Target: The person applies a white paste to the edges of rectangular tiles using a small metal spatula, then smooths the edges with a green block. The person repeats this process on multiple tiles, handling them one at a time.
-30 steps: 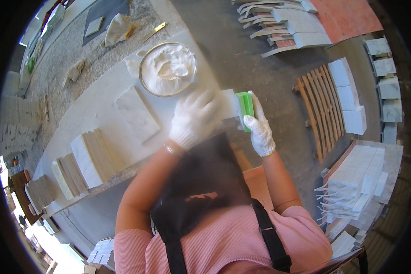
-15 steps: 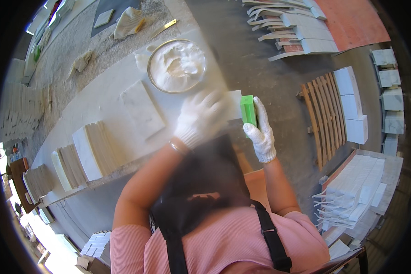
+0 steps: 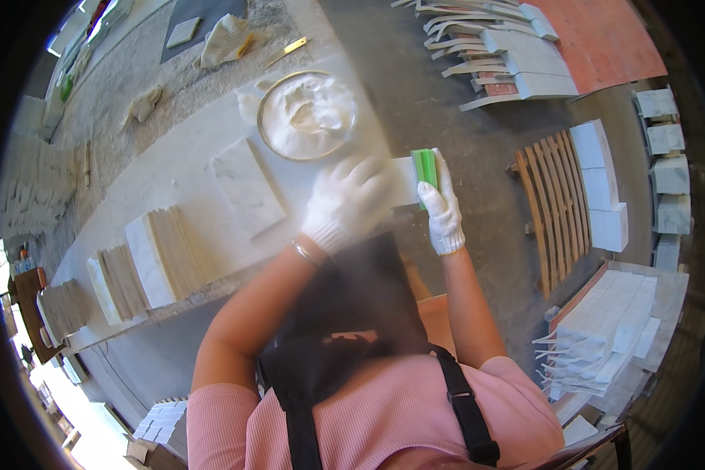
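My left hand (image 3: 345, 200), in a white knit glove, lies over a white tile (image 3: 403, 178) and holds it down at the table's right edge. Its fingers are somewhat blurred, and most of the tile is hidden under it. The tile's bare end sticks out to the right. Against that end, my right hand (image 3: 444, 210), also gloved, grips a green sanding block (image 3: 425, 174), standing upright with the thumb on its near side. Just beyond my left hand sits a round glass bowl (image 3: 263, 129) of white powder or paste.
A larger veined marble tile (image 3: 247, 186) lies flat on the table (image 3: 172, 168), with stacked tiles (image 3: 153, 254) at its near left edge. Farther off are a crumpled glove (image 3: 227, 39) and a yellow-handled scraper (image 3: 286, 52). A wooden pallet (image 3: 556, 207) stands to the right.
My right hand and the sanding block have shifted slightly up and left along the tile's end, and the block is tilted differently. My left hand stays in about the same place.
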`<state>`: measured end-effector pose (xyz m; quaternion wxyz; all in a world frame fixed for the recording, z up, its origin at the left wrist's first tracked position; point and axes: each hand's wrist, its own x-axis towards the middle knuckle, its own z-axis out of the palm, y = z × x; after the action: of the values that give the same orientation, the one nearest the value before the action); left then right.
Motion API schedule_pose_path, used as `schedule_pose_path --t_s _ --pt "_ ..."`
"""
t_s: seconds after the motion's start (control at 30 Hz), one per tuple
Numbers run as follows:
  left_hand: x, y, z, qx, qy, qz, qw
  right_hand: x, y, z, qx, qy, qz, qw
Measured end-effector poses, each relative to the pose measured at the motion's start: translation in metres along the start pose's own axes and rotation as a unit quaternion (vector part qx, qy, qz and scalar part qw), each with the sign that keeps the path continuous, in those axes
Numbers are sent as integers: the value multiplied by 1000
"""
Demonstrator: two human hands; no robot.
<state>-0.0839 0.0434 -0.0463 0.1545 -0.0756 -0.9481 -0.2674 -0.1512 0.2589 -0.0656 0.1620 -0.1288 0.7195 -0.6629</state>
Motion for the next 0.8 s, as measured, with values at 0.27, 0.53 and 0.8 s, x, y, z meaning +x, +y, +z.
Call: schedule_pose_path --t_s 0.27,0.53,0.8 --pt "2 30 5 28 29 -89 995 4 32 -20 116 87 57 988" --pt "-4 22 5 25 -55 -102 993 8 23 -2 193 121 125 966" --pt "-5 13 29 52 16 -59 997 -6 -26 31 -44 149 99 983"
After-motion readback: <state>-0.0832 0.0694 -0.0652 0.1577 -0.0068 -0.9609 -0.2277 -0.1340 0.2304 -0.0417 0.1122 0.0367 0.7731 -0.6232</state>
